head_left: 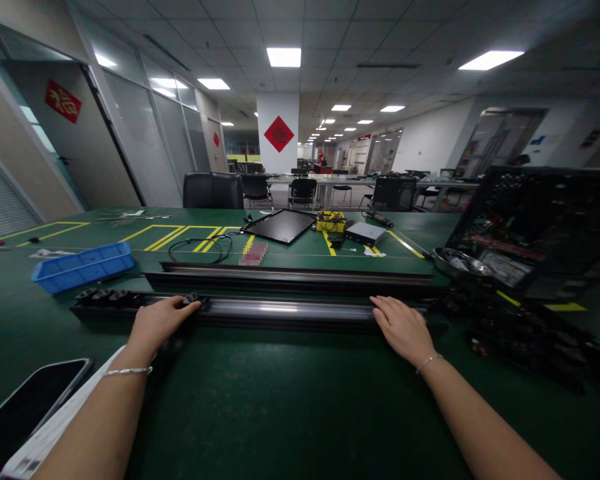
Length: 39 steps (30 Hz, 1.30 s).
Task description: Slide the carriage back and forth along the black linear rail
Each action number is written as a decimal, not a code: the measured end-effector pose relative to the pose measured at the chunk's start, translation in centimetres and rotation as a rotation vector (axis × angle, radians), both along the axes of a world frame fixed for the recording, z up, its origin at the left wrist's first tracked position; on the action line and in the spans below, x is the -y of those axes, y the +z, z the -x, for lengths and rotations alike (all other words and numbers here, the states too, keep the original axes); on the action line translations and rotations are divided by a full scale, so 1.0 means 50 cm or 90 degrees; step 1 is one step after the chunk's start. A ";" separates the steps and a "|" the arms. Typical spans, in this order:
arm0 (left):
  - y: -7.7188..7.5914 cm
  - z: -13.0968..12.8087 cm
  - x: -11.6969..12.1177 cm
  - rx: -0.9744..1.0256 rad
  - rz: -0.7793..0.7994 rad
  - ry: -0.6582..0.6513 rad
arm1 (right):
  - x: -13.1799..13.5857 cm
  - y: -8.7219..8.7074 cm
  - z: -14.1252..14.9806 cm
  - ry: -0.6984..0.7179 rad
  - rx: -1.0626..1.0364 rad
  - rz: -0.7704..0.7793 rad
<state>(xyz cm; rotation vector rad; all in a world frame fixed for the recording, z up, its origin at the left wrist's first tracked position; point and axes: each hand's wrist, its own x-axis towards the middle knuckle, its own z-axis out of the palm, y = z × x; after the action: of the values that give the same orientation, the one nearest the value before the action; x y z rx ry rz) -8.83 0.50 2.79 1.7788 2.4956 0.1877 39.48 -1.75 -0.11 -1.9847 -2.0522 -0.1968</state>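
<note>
A long black metal rail [290, 311] lies crosswise in front of me on the green table. My left hand [163, 320] is closed at its left part, thumb and fingers about a small black part [193, 299] in the channel. Several similar black blocks [103, 297] sit in the rail's left end. Near the other end my right hand [403, 327] rests with fingers stretched over the rail, holding nothing that I can see. Just behind, a second black rail [300, 277] runs parallel.
A blue bin [84, 267] stands at left, a phone [33, 400] lies at lower left. Dark parts [530, 340] are piled at right beside a metal bowl [461, 261] and a large black casing [540, 227]. Farther back are a black panel [283, 227] and a grey box [365, 233].
</note>
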 end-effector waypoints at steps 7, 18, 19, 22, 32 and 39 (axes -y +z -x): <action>-0.011 0.003 -0.004 0.005 -0.013 -0.015 | 0.000 0.001 0.000 -0.004 -0.001 0.004; -0.031 -0.013 -0.013 0.009 -0.033 -0.007 | 0.003 0.010 0.004 -0.006 -0.011 0.031; -0.030 -0.013 -0.012 0.007 -0.030 -0.009 | 0.003 0.011 0.005 -0.006 -0.012 0.033; -0.030 -0.009 -0.013 0.003 -0.022 -0.001 | 0.006 0.014 0.007 -0.010 -0.012 0.035; -0.034 -0.003 -0.018 0.007 -0.003 0.001 | 0.003 0.008 0.005 -0.006 -0.006 0.019; -0.032 0.000 -0.019 0.035 0.001 0.003 | 0.001 0.004 0.001 -0.004 -0.002 0.016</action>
<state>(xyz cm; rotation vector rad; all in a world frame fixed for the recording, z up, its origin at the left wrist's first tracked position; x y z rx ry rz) -8.83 1.47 1.19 1.7419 2.4624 0.2325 39.43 -1.78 0.09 -2.0053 -2.0577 -0.1700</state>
